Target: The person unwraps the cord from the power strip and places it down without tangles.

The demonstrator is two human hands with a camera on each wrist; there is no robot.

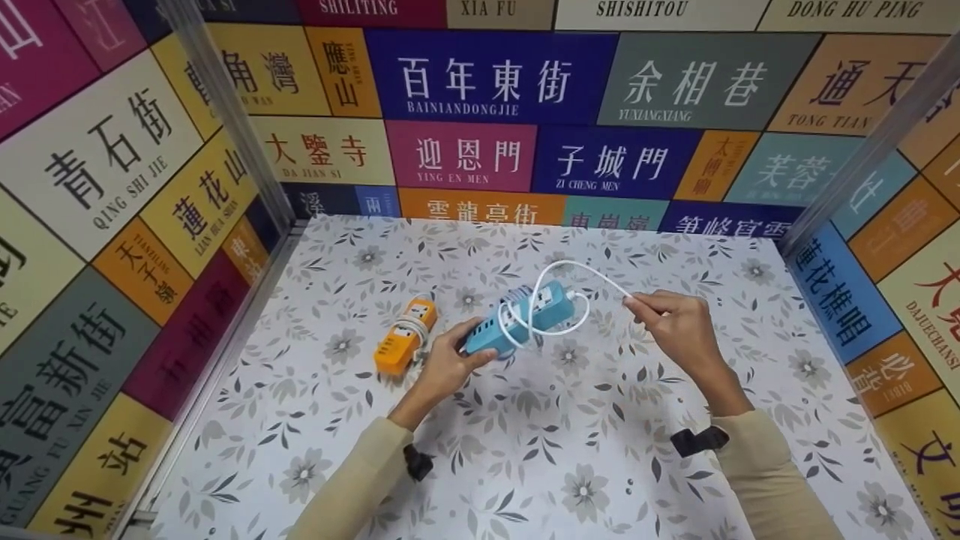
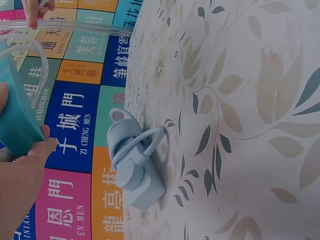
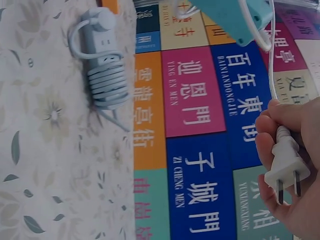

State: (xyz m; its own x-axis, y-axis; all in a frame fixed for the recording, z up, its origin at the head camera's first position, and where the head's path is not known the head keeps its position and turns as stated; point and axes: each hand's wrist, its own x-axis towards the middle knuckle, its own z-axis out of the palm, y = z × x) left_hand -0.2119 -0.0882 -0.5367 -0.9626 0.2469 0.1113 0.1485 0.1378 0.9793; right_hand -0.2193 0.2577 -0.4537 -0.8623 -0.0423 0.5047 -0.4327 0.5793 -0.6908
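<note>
My left hand grips the near end of a blue power strip, thumb along one side and fingers round the other. The strip is raised and tilted, with loose loops of white cord around its far half. Off to the right, my right hand pinches this cord close to its end. In the right wrist view, the white two-pin plug lies by the palm, prongs pointing away from the strip. The cord arcs between the hand and the strip.
An orange power strip with a wound cord lies on the flowered tabletop, left of my left hand. Behind the blue one, a pale power strip wrapped in its cord is mostly hidden in the head view. Sign-covered walls enclose the table.
</note>
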